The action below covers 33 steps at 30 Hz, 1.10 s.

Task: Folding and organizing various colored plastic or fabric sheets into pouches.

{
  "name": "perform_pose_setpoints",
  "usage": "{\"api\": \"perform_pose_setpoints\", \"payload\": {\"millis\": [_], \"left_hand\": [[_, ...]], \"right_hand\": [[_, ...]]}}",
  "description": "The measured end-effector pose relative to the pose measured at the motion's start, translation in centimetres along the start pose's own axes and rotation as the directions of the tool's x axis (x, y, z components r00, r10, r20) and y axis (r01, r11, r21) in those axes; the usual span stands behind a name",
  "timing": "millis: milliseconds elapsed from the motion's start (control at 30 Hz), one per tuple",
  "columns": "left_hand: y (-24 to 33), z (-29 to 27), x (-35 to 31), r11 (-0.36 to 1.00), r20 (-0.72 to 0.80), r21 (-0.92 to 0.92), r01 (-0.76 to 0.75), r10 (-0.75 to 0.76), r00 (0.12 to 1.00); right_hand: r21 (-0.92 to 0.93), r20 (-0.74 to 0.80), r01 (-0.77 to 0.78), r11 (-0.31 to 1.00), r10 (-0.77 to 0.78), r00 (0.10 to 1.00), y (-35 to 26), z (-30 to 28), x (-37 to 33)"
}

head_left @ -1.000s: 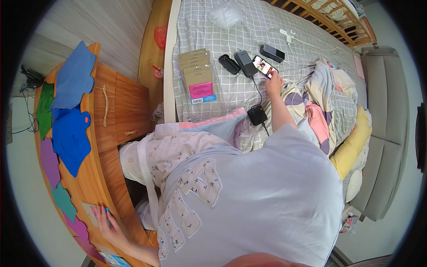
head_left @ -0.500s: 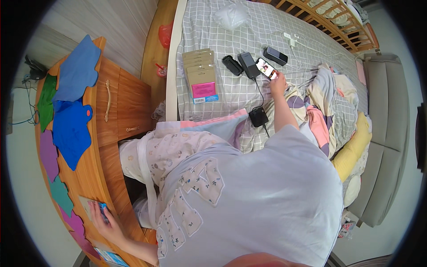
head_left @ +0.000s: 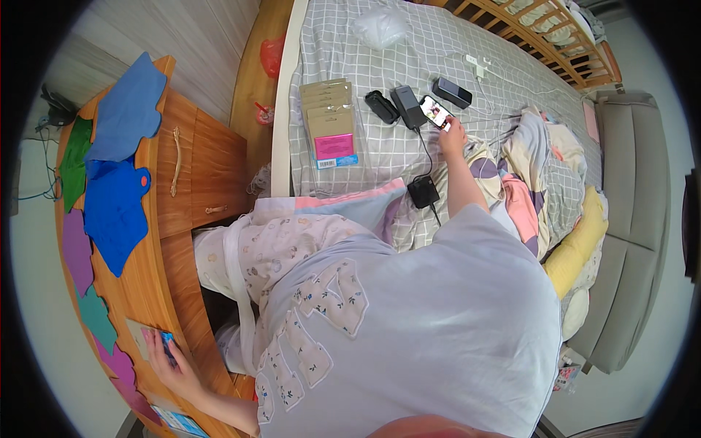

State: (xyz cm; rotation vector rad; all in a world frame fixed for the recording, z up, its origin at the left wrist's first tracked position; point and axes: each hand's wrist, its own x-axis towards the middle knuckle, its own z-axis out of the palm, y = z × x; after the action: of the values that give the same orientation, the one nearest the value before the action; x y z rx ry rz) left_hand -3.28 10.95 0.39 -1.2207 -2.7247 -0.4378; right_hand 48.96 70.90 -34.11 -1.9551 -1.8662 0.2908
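My left hand [head_left: 172, 365] rests on the wooden desk at lower left, its fingers curled over a flat beige card package [head_left: 137, 337] with a small blue part beside the thumb. At the bed, my right hand [head_left: 453, 136] is closed around the lower end of a smartphone [head_left: 436, 112] with a lit screen. The phone lies close against a dark grey box-shaped device [head_left: 407, 106]. A black case-like object [head_left: 381, 107] and another dark oblong device [head_left: 452, 93] are on either side. A black power adapter [head_left: 423, 192] with a cable lies nearer to me.
Several flat card packages [head_left: 326, 109] overlap on the checked bedsheet. A clear plastic bag [head_left: 380, 29] and a white power strip [head_left: 476, 66] lie farther back. Colourful felt-like shapes [head_left: 117, 212] line the wooden desk [head_left: 131, 292]. Rumpled bedding [head_left: 533, 168] lies at right.
The view has shifted very slightly. The phone's screen picture looks a little different, and my right hand has shifted slightly at its lower end. The left hand stays on the package.
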Motion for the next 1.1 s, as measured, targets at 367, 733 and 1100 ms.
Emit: {"api": "perform_pose_setpoints", "payload": {"millis": [367, 733, 1100], "left_hand": [[-0.2, 0.0, 0.5, 0.998, -0.023, 0.038, -0.04, 0.041, 0.999], [-1.4, -1.1, -10.3, 0.873, -0.403, -0.39, 0.294, -0.449, 0.798], [-0.8, -2.7, -6.1, 0.943, -0.316, -0.084, 0.321, -0.331, 0.889]], "right_hand": [[0.011, -0.062, 0.002, 1.0, -0.001, 0.998, -1.8, -1.6, 0.0], [0.674, -0.495, 0.723, 0.152, -0.633, 0.594, -40.4, -7.6, -14.1], [0.816, -0.26, 0.283, -0.505, -0.756, -0.6, -63.1, -13.7, -39.0]]}}
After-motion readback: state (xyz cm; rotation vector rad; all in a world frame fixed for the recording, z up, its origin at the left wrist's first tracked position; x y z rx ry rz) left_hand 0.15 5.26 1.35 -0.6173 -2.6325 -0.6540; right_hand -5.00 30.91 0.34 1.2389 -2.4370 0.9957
